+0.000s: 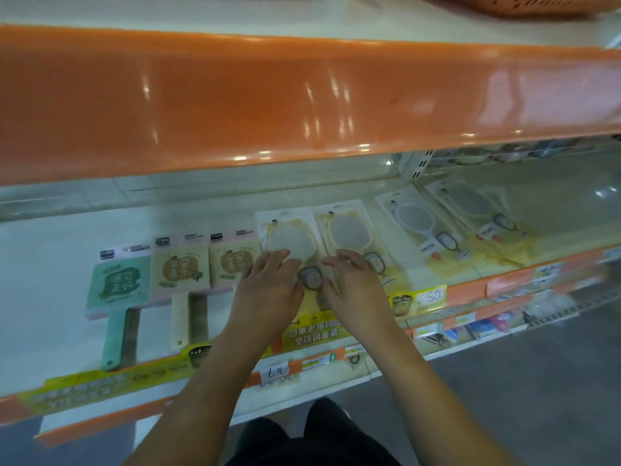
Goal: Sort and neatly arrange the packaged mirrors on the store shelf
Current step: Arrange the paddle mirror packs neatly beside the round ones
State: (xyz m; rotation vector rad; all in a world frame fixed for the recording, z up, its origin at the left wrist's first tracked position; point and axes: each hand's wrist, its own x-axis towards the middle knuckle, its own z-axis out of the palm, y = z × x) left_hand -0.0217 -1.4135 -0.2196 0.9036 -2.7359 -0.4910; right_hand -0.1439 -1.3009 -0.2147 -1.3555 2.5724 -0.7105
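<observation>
Packaged hand mirrors lie in a row on a pale shelf [40,270]. At the left is a green mirror [116,290], then two beige ones [179,269] [232,260]. In the middle lie two yellow-framed packaged mirrors, the left one [289,238] and the right one [349,233]. My left hand [268,290] rests flat on the lower part of the left yellow pack. Over the seam between the two yellow packs my right hand [353,284] lies with its fingers straight. Further right lie a white-framed mirror [416,220] and another pack [477,206].
An orange shelf lip [302,105] hangs close above the mirrors. The shelf front carries a price strip [433,295] and yellow labels. Lower shelves with small goods [487,326] sit at the right, with grey floor [537,398] below. A perforated upright [420,163] divides the shelf bays.
</observation>
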